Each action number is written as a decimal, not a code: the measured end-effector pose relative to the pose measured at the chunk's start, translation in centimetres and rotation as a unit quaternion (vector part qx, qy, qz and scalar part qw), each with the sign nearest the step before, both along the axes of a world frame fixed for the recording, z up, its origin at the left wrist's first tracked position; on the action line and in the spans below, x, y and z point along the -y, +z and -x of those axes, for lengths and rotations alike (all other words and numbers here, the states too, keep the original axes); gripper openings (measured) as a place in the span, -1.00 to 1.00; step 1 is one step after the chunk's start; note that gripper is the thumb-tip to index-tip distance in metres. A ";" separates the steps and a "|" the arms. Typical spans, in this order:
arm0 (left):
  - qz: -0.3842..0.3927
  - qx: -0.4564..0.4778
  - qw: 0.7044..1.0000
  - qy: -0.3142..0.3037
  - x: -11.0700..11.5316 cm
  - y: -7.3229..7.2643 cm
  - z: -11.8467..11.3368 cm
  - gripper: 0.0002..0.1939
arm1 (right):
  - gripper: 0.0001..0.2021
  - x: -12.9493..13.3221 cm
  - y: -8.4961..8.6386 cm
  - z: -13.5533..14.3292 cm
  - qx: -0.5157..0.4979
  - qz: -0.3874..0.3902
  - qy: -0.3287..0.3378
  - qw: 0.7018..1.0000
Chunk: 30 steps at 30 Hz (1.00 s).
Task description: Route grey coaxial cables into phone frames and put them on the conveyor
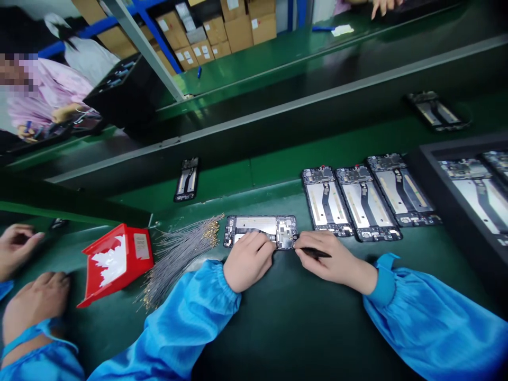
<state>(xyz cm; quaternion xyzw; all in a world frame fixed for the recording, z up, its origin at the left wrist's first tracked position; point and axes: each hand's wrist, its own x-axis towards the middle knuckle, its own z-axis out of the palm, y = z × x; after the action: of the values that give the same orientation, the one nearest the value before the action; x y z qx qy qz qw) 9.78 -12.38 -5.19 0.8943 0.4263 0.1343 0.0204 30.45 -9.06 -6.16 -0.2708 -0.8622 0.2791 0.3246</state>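
An opened phone (257, 223) lies lengthwise on the green bench, its metal frame and circuit board showing. My left hand (251, 259) rests over its lower edge with bent fingers, holding it in place. At the phone's right end, my right hand (329, 260) pinches black tweezers (315, 252) close to the board; their tips are too small to make out clearly. Left of the phone spreads a bundle of thin grey cables (178, 264) with gold-coloured ends. A red bin (147, 254) with white pieces inside stands beyond the bundle.
Several opened phones (325, 203) lie in a row at right, beside a black tray (431, 164) holding more. Single phones (187, 180) (438, 111) lie farther back. A co-worker's hands (35, 301) are at far left. A raised ledge (254, 124) crosses behind.
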 end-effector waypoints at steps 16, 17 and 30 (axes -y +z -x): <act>-0.015 0.007 1.000 -0.001 -0.1 -0.3 -0.1 -0.78 | -0.92 -0.4 0.0 -0.1 -0.062 0.063 -0.023 0.996; -0.013 0.007 1.000 -0.002 -0.1 -0.3 -0.1 -0.79 | -0.92 -0.4 0.0 -0.1 -0.061 0.062 -0.023 0.996; -0.011 -0.007 1.000 -0.005 0.0 -0.3 0.0 -0.81 | -0.94 -0.3 -0.1 -0.2 -0.046 0.062 -0.012 0.997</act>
<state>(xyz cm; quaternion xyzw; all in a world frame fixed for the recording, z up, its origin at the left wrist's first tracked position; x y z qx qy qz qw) 9.76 -12.41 -5.54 0.8975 0.4204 0.1329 0.0086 30.66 -8.78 -6.26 -0.2870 -0.8242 0.3402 0.3501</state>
